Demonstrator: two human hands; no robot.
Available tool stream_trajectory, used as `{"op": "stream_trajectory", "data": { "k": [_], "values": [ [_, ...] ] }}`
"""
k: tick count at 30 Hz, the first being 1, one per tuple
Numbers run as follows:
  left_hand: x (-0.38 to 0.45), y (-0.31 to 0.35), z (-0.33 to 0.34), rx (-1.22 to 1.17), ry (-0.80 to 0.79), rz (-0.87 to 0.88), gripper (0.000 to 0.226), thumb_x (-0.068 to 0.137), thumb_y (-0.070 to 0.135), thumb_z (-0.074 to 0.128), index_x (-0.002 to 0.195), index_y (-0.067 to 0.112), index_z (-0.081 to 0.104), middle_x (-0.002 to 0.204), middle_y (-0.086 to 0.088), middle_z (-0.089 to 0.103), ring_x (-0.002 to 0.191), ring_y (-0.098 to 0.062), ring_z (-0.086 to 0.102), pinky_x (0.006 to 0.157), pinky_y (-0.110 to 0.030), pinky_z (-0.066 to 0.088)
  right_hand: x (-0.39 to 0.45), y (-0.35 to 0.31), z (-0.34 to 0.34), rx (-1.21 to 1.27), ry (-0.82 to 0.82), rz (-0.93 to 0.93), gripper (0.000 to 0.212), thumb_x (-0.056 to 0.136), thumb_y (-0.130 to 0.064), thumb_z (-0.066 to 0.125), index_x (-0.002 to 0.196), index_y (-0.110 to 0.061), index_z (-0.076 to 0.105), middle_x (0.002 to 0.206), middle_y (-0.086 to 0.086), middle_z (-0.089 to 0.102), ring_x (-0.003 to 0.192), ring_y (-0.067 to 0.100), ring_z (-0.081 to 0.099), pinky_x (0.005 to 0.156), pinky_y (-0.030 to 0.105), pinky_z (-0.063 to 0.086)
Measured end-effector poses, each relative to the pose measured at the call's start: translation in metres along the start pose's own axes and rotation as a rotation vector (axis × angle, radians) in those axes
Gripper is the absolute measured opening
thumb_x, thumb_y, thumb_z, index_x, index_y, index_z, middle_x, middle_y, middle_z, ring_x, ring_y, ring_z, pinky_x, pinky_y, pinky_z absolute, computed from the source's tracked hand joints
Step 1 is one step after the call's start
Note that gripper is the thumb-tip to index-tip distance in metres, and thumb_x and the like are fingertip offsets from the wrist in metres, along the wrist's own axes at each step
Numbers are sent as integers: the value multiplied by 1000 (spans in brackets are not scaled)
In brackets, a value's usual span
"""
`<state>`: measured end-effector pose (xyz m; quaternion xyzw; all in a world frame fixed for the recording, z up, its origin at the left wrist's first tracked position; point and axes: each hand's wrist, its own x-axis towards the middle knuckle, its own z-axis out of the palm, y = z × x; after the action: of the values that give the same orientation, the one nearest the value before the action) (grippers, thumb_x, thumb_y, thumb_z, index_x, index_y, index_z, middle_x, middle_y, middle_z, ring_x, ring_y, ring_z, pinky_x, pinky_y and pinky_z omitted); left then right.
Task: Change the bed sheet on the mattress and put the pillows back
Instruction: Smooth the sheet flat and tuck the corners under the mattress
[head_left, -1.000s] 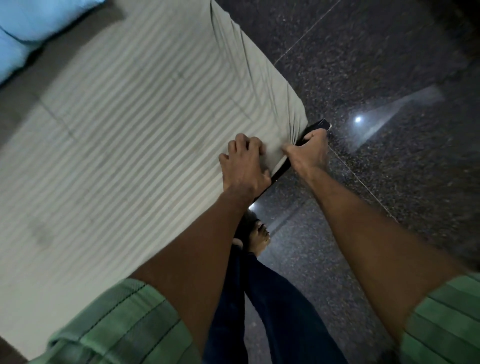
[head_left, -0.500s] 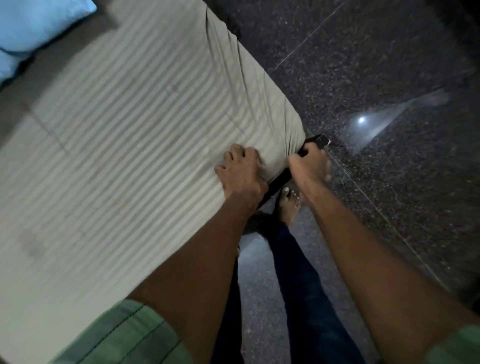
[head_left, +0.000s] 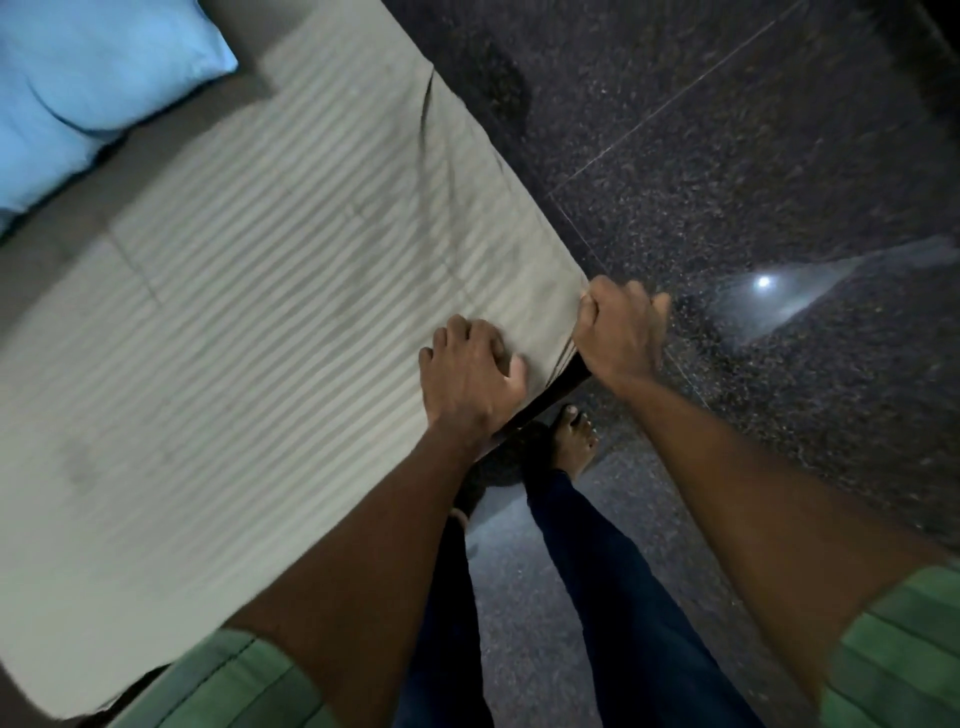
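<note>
A pale grey-green striped bed sheet (head_left: 270, 312) covers the mattress, filling the left and centre of the head view. My right hand (head_left: 621, 335) grips the sheet's fabric at the near right corner of the mattress, fingers curled into a fist. My left hand (head_left: 467, 376) rests on top of the sheet just left of that corner, fingers bent and pressing down. A dark strip of the bed base (head_left: 558, 387) shows under the corner between the hands. A light blue pillow (head_left: 88, 78) lies at the far left on bare grey mattress (head_left: 67, 218).
Dark speckled polished floor (head_left: 727, 156) runs along the right side of the bed, with a lamp reflection (head_left: 763, 282). My legs in dark trousers and a bare foot (head_left: 571, 441) stand beside the bed corner.
My right hand has risen from the dark base edge up onto the sheet corner and now bunches the fabric. My foot has stepped forward; the left hand stays pressed on the sheet.
</note>
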<state>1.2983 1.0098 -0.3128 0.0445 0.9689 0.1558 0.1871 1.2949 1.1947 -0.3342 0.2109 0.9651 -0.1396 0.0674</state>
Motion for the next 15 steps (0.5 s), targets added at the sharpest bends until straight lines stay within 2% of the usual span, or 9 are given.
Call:
{"op": "stream_trajectory", "data": {
  "k": [4, 8, 12, 15],
  "values": [
    [2, 14, 7, -43, 84, 78, 26, 85, 44, 59, 100, 23, 57, 107, -2, 53, 102, -26, 53, 85, -45, 47, -5, 22, 4, 70, -46, 168, 19, 100, -35, 51, 86, -23, 58, 92, 13, 68, 103, 34, 56, 92, 47, 35],
    [10, 29, 11, -19, 43, 148, 35, 80, 44, 65, 107, 23, 56, 113, -2, 49, 106, -27, 51, 86, -45, 45, 8, 4, 0, 73, -154, 269, 18, 95, -33, 54, 79, -27, 60, 93, 6, 70, 114, 31, 52, 97, 47, 30],
    [16, 45, 17, -22, -5, 35, 41, 73, 47, 70, 105, 28, 52, 116, -1, 44, 111, -28, 48, 89, -49, 44, 22, 12, -11, 72, -281, 283, 23, 84, -38, 58, 69, -20, 58, 91, 2, 64, 117, 29, 46, 94, 48, 31],
    [18, 55, 19, 27, -26, -33, 45, 71, 51, 71, 105, 28, 51, 118, -2, 43, 113, -29, 47, 91, -51, 44, 24, 16, -16, 111, -426, 324, 21, 73, -42, 61, 73, -21, 58, 104, 4, 61, 122, 30, 42, 96, 49, 30]
  ]
}}
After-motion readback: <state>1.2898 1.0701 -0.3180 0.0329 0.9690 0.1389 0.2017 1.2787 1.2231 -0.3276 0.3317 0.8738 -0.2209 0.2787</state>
